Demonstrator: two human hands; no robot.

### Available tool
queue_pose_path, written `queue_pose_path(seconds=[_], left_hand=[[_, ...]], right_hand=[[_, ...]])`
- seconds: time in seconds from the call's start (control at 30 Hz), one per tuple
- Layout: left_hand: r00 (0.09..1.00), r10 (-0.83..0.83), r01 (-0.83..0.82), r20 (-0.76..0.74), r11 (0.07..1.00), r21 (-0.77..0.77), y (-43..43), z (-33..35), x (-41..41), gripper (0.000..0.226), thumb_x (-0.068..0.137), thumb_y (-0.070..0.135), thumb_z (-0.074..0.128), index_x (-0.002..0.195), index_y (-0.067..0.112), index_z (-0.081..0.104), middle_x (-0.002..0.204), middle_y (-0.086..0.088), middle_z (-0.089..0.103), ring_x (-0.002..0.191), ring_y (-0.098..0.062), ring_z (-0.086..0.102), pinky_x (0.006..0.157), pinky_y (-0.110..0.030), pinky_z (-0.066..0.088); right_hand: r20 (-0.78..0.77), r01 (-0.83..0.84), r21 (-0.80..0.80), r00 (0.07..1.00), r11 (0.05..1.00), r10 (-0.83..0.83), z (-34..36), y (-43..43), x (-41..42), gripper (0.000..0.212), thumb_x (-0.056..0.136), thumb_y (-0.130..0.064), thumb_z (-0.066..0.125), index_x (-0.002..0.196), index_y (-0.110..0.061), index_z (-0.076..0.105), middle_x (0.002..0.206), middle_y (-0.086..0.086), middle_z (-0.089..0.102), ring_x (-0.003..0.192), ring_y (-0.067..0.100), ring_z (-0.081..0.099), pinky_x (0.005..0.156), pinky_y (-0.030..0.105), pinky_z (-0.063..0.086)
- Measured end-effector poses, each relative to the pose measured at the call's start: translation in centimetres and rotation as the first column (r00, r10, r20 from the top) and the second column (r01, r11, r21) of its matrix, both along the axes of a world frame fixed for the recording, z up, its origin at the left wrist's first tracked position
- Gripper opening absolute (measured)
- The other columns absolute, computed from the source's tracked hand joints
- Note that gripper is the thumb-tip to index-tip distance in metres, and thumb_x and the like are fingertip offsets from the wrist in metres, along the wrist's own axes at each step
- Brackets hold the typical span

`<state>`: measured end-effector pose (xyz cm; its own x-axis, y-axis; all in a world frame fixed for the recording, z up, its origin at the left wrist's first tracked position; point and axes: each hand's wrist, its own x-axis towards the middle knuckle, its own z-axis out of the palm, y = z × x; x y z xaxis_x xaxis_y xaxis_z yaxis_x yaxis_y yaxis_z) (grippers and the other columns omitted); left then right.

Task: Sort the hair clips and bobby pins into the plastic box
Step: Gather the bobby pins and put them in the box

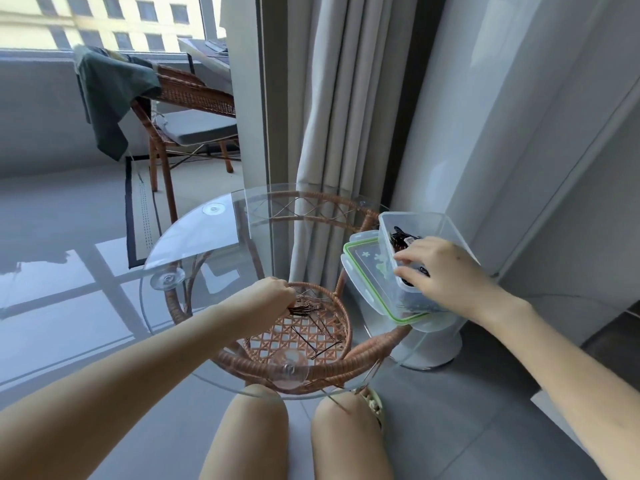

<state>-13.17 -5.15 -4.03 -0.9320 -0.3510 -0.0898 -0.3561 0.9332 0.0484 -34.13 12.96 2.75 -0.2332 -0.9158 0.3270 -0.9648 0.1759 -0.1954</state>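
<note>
The left hand (273, 296) pinches a bundle of pins (303, 309) between thumb and fingertips, low over the glass surface (207, 237). Gathering the pins into one aligned bundle likely allows a single transfer instead of many.

Several loose pins (313, 336) lie flat on the surface near the bundle, above the wicker frame (332, 299) visible through the glass. These are not yet collected.

The box (412, 223) stands at the right edge of the surface, resting on its green-rimmed lid (363, 261). Dark clips (401, 237) already lie inside it. Placing the lid under the box keeps the opening free for loading.

The right hand (443, 271) covers the near corner of the box, fingers curled at its wall. A small dark item shows at the fingertips. Whether the hand pinches that item or only steadies the box cannot be determined.

Judgement: sorting is partly complete. The next step is probably moving the bundle to the box.
</note>
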Motion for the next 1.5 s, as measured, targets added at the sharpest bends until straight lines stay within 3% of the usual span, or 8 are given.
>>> queue_pose_path(seconds=[0.2, 0.37, 0.67, 0.8, 0.93, 1.2, 1.33, 1.5], left_hand=[[0.985, -0.061, 0.079, 0.162, 0.991, -0.109, 0.5, 0.4, -0.9, 0.020, 0.090, 0.004, 0.046, 0.106, 0.002, 0.058, 0.103, -0.010, 0.063, 0.091, -0.021, 0.058, 0.073, -0.023, 0.042], [0.969, -0.014, 0.032, 0.246, 0.997, -0.070, 0.3, 1.0, -1.5, 0.018, 0.089, 0.006, 0.049, 0.102, 0.000, 0.060, 0.098, -0.013, 0.065, 0.081, -0.025, 0.060, 0.071, -0.030, 0.048], [0.991, 0.119, -0.125, 0.059, 0.986, 0.111, -2.2, 2.1, -0.6, 0.017, 0.082, 0.012, 0.054, 0.091, 0.000, 0.064, 0.075, -0.007, 0.056, 0.063, -0.021, 0.046, 0.056, -0.027, 0.040], [0.985, 0.168, -0.162, -0.026, 0.974, 0.158, -3.3, 3.1, 0.0, 0.017, 0.080, 0.010, 0.056, 0.088, -0.002, 0.066, 0.075, -0.007, 0.055, 0.064, -0.020, 0.046, 0.057, -0.027, 0.042], [0.976, 0.206, -0.188, -0.075, 0.963, 0.196, -3.9, 3.7, 0.5, 0.017, 0.080, 0.010, 0.056, 0.091, 0.001, 0.066, 0.080, -0.004, 0.057, 0.066, -0.018, 0.050, 0.055, -0.020, 0.042], [0.966, 0.210, -0.153, -0.152, 0.936, 0.316, -3.3, 5.8, -0.5, 0.014, 0.080, 0.009, 0.060, 0.089, 0.004, 0.070, 0.076, -0.008, 0.067, 0.062, -0.017, 0.055, 0.059, -0.025, 0.052], [0.958, 0.155, -0.055, -0.242, 0.926, 0.374, -1.4, 7.9, -3.9, 0.011, 0.079, 0.011, 0.062, 0.083, 0.008, 0.071, 0.075, -0.009, 0.070, 0.059, -0.014, 0.055, 0.062, -0.025, 0.051], [0.927, 0.083, 0.079, -0.366, 0.910, 0.406, 2.5, 10.7, -11.2, 0.010, 0.077, 0.013, 0.062, 0.074, 0.007, 0.070, 0.069, -0.008, 0.069, 0.058, -0.012, 0.056, 0.063, -0.028, 0.053]], right_hand=[[-0.008, -0.010, 0.374, 1.000, 0.927, 0.014, -4.4, -1.6, 8.7, 0.062, 0.072, -0.063, 0.060, 0.107, -0.012, 0.058, 0.107, 0.002, 0.057, 0.104, 0.021, 0.050, 0.086, 0.034, 0.044], [0.190, 0.141, 0.396, 0.954, 0.907, -0.231, -7.1, -3.7, 10.7, 0.077, 0.064, -0.061, 0.070, 0.114, -0.006, 0.050, 0.118, 0.011, 0.050, 0.113, 0.028, 0.046, 0.092, 0.039, 0.042], [0.110, 0.172, 0.265, 0.972, 0.949, -0.207, -8.2, -6.9, 12.2, 0.015, 0.090, -0.007, 0.051, 0.103, -0.003, 0.058, 0.112, 0.016, 0.061, 0.106, 0.033, 0.056, 0.082, 0.039, 0.048], [0.110, 0.130, 0.309, 0.979, 0.942, -0.171, -8.0, -7.2, 11.8, 0.014, 0.089, -0.006, 0.052, 0.100, 0.000, 0.059, 0.110, 0.019, 0.061, 0.104, 0.035, 0.058, 0.078, 0.039, 0.049], [0.219, 0.114, 0.309, 0.958, 0.944, -0.187, -7.1, -7.1, 11.2, 0.025, 0.091, -0.014, 0.052, 0.069, -0.005, 0.054, 0.096, 0.018, 0.067, 0.092, 0.034, 0.063, 0.065, 0.035, 0.044], [0.426, 0.133, 0.089, 0.891, 0.987, -0.158, -2.1, -4.6, 7.3, 0.014, 0.093, -0.022, 0.049, 0.083, -0.015, 0.055, 0.082, -0.002, 0.056, 0.075, 0.015, 0.053, 0.059, 0.026, 0.036], [0.316, 0.219, -0.058, 0.930, 0.974, -0.191, 0.6, -2.0, 1.4, 0.013, 0.092, -0.021, 0.052, 0.080, -0.017, 0.055, 0.082, -0.002, 0.056, 0.076, 0.018, 0.049, 0.066, 0.027, 0.031], [0.065, 0.237, 0.169, 0.966, 0.957, -0.251, 0.5, 0.2, -4.4, 0.013, 0.089, -0.025, 0.056, 0.088, -0.014, 0.064, 0.090, 0.000, 0.063, 0.089, 0.021, 0.055, 0.072, 0.029, 0.037]])
